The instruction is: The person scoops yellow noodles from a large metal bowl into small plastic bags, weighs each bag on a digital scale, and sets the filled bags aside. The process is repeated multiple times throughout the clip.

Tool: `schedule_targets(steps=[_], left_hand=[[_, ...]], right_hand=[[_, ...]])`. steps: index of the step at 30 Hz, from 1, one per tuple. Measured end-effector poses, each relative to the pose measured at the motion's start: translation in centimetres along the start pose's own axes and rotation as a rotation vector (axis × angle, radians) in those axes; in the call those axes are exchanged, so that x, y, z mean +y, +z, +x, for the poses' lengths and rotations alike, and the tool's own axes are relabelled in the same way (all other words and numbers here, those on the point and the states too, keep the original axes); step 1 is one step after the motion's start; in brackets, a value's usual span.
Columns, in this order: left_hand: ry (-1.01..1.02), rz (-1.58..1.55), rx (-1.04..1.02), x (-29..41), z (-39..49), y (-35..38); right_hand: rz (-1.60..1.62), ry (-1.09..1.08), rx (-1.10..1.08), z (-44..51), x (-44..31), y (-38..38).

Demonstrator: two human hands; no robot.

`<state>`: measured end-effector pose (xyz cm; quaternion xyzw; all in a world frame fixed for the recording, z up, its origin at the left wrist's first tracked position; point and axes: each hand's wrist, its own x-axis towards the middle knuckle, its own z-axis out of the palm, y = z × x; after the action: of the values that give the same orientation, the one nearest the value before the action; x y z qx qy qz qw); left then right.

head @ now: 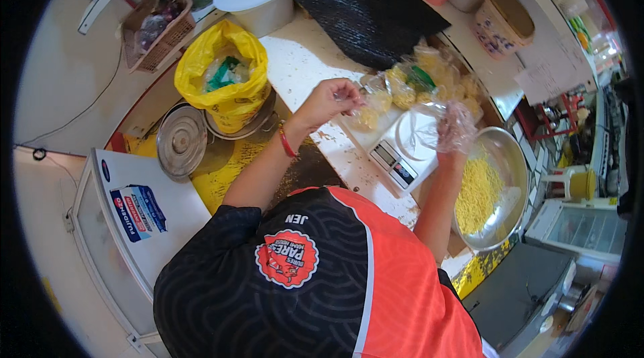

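Note:
My left hand point(334, 99), with a red band at its wrist, is raised over the near side of the white tabletop, its fingers curled together. Whether anything thin is pinched in them cannot be made out. Just beyond its fingertips lies a clear bag of pale yellow noodles point(369, 119). Thin clear plastic covers my right hand point(455, 126), and the fingers are bunched on a clear plastic bag point(425, 126) that spreads over a white digital kitchen scale point(402, 167). To the right, a wide steel basin point(523, 187) holds loose yellow noodles point(478, 194).
Several filled bags point(437, 74) are heaped behind the scale, beside a black plastic sheet point(352, 6). A yellow plastic bag point(221, 76) stands in a metal pot at left, near a round lid point(181, 142). A white freezer point(151, 197) flanks my left side.

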<state>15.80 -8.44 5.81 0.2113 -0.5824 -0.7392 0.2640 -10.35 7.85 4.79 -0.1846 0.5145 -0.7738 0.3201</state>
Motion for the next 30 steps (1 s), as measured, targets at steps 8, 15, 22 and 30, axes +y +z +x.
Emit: schedule_targets(steps=[8,15,22,30], left_hand=[[0.472,1.55,1.097,-0.5,-1.9,-28.7],[-0.459,1.504,0.318,-2.6,-1.0,-35.1],[0.361,0.909,0.22,3.0,4.0,-6.9],[-0.151,-0.087,-0.407,-8.6,4.5,26.8]], right_hand=[[0.046,-0.047,0.239,0.9,-0.9,-6.0],[0.104,-0.133,0.321,-1.2,-2.9,-10.0],[0.094,-0.168,0.307,-4.7,-6.2,-9.4],[0.169,-0.276,0.216,-9.9,-10.9,-13.0]])
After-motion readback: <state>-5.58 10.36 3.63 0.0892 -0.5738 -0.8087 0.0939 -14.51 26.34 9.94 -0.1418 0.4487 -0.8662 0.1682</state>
